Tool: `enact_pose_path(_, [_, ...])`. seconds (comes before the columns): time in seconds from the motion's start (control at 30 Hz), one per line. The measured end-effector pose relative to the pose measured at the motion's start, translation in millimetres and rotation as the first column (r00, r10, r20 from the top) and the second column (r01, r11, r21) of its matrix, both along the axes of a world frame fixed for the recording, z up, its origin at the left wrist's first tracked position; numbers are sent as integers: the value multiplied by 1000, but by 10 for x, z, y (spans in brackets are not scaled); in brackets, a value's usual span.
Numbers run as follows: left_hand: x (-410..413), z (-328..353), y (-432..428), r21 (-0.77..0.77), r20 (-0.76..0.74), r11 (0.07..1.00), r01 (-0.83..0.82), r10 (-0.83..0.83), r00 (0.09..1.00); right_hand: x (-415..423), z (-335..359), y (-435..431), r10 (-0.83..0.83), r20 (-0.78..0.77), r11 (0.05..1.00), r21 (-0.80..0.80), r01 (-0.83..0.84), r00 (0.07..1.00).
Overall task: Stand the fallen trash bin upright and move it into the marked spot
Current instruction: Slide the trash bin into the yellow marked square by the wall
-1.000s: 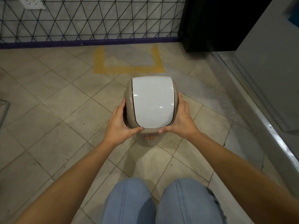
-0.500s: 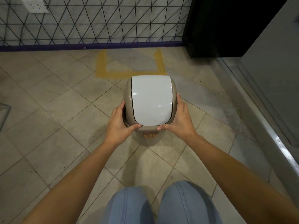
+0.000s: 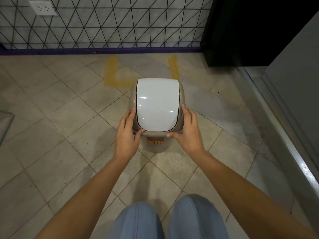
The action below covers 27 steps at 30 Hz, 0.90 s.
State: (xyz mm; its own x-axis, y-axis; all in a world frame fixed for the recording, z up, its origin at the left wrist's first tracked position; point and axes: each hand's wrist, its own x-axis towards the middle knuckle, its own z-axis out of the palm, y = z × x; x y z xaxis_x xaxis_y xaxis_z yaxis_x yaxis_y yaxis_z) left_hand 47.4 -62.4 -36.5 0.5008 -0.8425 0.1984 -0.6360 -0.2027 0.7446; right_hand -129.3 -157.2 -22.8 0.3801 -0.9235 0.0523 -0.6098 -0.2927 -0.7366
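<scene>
Item: trash bin, beige body, white lid, upright on the tiled floor. It stood at the near edge of the yellow floor marking, covering part of the marking's front line, not fully inside it.

My left hand clasped the bin's left side, thumb on the front rim. My right hand clasped the right side, thumb likewise on the rim. Fingers of both were curled around the bin's top section.

Behind: wall with triangle-patterned grid; wall socket, upper left.
</scene>
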Motion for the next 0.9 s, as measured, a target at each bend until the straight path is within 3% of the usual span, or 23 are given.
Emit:
enact_pose_path(0.2, [27,-1,-86,26,15,999,-40,40,999,92,-28,-101,14,32,1000,20,-15,999])
enact_pose_path(0.6, [281,-78,-440,-76,47,991,-111,114,992,426,-106,-547,35,97,999,20,-37,995])
enact_pose_path(0.9, [518,-89,-675,-69,7,995,-73,74,997,648,-99,-804,12,79,999,40,-15,997])
